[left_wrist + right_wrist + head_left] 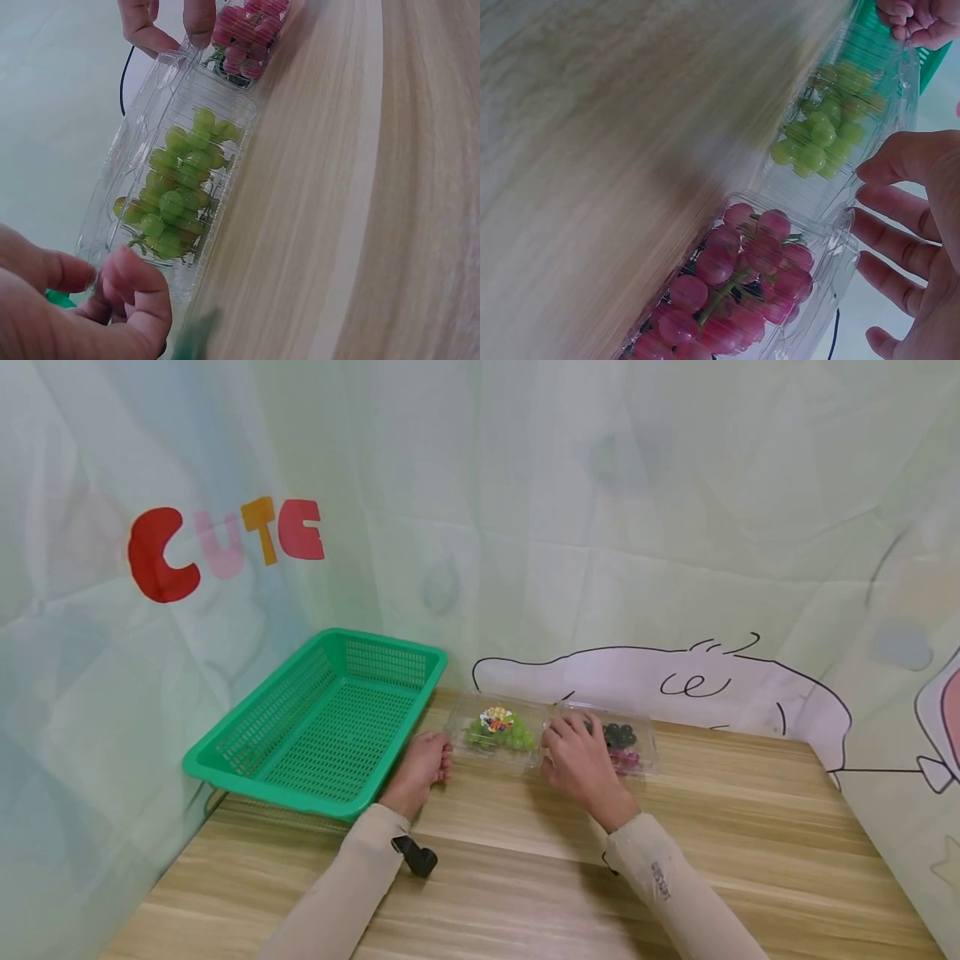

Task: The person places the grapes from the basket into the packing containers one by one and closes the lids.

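Observation:
A clear plastic box [244,116] of green grapes [176,180] lies at the back of the table, with a colourful round sticker [497,719] on its lid in the head view. My left hand [426,762] pinches the left end of its rim with curled fingers and thumb. At the other end, my right hand [581,766] grips the lid's edge between thumb and fingers. Just right of it sits a second clear box [651,752], partly hidden by my right hand. Red grapes [742,277] and dark grapes [619,735] show inside this one.
A green plastic basket [420,710] with slotted walls stands at the left, close to my left forearm. Behind the boxes hangs a printed cloth [600,568], which also runs along both sides. The wood-grain table [510,877] spreads out in front.

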A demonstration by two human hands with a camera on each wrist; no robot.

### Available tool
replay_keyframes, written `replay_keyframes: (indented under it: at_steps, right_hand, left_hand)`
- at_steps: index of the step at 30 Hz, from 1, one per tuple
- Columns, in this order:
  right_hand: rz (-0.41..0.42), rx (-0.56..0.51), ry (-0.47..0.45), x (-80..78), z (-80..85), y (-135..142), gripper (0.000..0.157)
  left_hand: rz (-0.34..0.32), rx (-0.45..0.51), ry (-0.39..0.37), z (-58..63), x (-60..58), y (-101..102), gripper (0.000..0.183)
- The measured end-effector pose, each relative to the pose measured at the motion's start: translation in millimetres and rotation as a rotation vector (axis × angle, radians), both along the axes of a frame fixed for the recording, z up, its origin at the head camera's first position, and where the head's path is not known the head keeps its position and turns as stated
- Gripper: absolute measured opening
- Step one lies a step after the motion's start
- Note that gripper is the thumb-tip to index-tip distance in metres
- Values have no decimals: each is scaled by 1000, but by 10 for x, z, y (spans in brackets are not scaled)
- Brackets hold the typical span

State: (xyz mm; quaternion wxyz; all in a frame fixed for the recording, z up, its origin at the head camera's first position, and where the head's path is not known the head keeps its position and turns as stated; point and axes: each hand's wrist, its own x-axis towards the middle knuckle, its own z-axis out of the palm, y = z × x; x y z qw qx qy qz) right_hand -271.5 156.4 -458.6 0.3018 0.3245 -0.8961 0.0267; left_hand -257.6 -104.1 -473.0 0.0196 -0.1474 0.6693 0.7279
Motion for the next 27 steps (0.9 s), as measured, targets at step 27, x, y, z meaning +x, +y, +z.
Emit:
replay_keyframes:
  at_steps: [27]
  right_hand:
    - [-177, -72, -226, 271, 96, -155, 23]
  left_hand:
    - [0, 9, -9, 1, 12, -4, 13]
